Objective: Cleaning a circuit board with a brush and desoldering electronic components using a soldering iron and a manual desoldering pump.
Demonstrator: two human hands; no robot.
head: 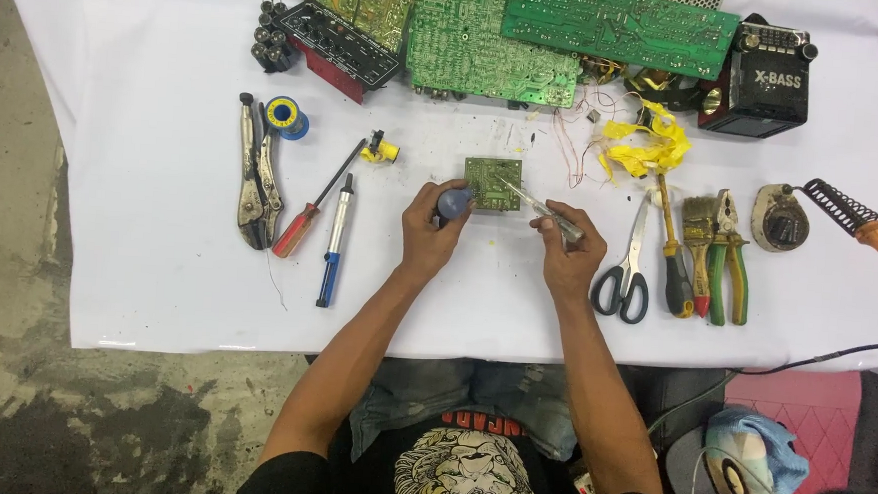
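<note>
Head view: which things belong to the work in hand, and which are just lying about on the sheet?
In hand:
left hand holding a small blue-grey object
right hand holding tweezers
small green circuit board, touched by the tweezers

Lying about:
locking pliers
solder spool
red-handled screwdriver
desoldering pump
scissors
green-handled pliers
soldering iron
large green boards

— What are the hands doing?
— The left hand [432, 227] holds a small round blue-grey thing [453, 203] against the small square green circuit board [492, 183]. The right hand [569, 249] holds a thin shiny metal tool [536, 202] with its tip on the board.
— What lies near?
— Black-handled scissors [628, 262] on the white worktop [158, 262], and a blue pen-shaped tool [336, 242].
</note>
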